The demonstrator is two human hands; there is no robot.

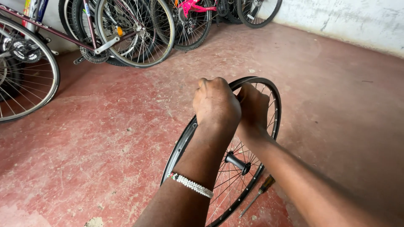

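Black round spoked wheel rim (274, 110) gripped by left hand (215, 104) and right hand (253, 110).

The left hand (216, 104) and right hand (253, 110) hide the wheel rim's (272, 105) top arc, its bottom is cropped, and the parked bicycles (126, 33) are cut off above.

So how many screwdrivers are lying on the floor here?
1. A single screwdriver lies on the red floor at lower right, just beside the black wheel rim that both hands grip at its top. Others could be hidden behind the arms.
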